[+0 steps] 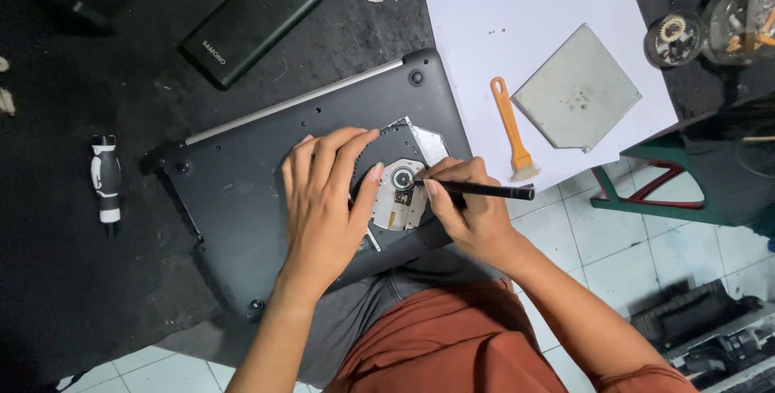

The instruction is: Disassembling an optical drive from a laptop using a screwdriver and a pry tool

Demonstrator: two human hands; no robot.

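An upside-down dark grey laptop (242, 175) lies on a black mat, its near edge over my lap. On its base sits an opened optical drive (404, 187) with a round silver hub. My left hand (327, 199) rests flat on the drive's left side, fingers spread and pressing it down. My right hand (468, 207) grips a thin black tool (484, 190) like a pen, its tip touching the middle of the drive.
A black rectangular battery pack (258, 18) lies at the top left. A black-and-white screwdriver handle (106, 179) lies at the left. On white paper (525, 6) to the right are an orange brush (510, 128) and a grey metal drive cover (577, 89). Glass jars (726, 18) stand far right.
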